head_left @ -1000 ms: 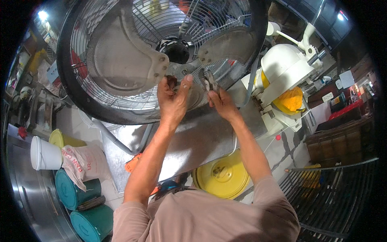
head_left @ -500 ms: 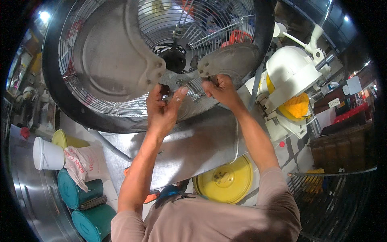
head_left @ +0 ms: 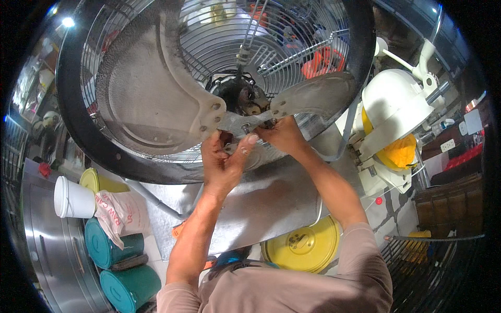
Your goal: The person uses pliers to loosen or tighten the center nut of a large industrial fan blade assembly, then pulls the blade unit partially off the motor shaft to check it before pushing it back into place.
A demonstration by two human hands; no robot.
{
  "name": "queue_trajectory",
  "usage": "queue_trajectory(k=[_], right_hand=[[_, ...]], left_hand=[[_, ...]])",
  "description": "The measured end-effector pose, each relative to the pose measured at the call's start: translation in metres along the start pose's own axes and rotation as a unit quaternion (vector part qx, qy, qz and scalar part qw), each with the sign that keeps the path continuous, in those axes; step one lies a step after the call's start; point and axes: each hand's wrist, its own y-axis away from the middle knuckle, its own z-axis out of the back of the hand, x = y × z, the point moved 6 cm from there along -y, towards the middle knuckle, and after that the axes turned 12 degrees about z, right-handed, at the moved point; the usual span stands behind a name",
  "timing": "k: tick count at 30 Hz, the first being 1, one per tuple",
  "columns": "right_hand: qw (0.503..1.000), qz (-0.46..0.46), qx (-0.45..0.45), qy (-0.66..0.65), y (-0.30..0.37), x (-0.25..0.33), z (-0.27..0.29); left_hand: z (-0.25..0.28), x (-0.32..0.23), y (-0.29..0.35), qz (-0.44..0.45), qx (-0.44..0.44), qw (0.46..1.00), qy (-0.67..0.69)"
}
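Observation:
A large grey fan blade assembly (head_left: 138, 96) is held in front of a round fan's wire guard (head_left: 209, 49). Its broad, dusty blades are riveted to a metal bracket between my hands. My left hand (head_left: 224, 164) grips the bracket's left end from below, its thumb pointing up near the hub. Around the right end, beneath the smaller-looking blade, my right hand (head_left: 284, 138) is closed, its fingertips partly hidden behind the metal. The dark fan motor (head_left: 242, 96) sits just behind the bracket. I cannot tell whether the hub touches the motor's shaft.
The fan's black rim (head_left: 141, 169) surrounds the blades. A metal table (head_left: 250, 208) lies beneath. On the right stands a white mixer-like machine (head_left: 396, 99) with a yellow cloth (head_left: 399, 151). Buckets, including a white one (head_left: 73, 197), stand left; a yellow lid (head_left: 302, 248) lies below the table.
The blade assembly has tilted, bringing its central bracket into view in front of the motor. My hands are nearer each other. The whole view has shifted, so surroundings appear lower and further right.

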Motion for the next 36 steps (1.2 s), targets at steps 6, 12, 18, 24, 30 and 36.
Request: queue_trajectory(k=[6,12,18,24,30,36], right_hand=[[0.995,-0.004,0.058,0.081,-0.004,-0.012,0.005],[0.987,-0.159,0.029,0.011,0.004,-0.01,-0.002],[0.998,-0.042,-0.003,-0.045,-0.001,-0.006,-0.004],[0.996,0.024,0.024,-0.076,0.008,-0.007,-0.01],[0.981,-0.17,-0.033,-0.082,0.013,-0.02,0.008],[0.983,-0.137,-0.04,0.119,0.064,-0.036,0.026]], left_hand=[[0.001,0.006,-0.002,0.01,-0.001,1.0,0.001],[0.003,0.007,0.0,-0.007,-0.021,1.0,-0.004],[0.003,0.004,0.002,0.006,-0.02,1.0,-0.016],[0.002,0.007,0.0,-0.012,-0.001,1.0,0.011],[0.003,0.012,0.0,0.038,-0.009,0.999,0.012],[0.005,0.028,0.004,0.032,0.016,0.998,0.054]])
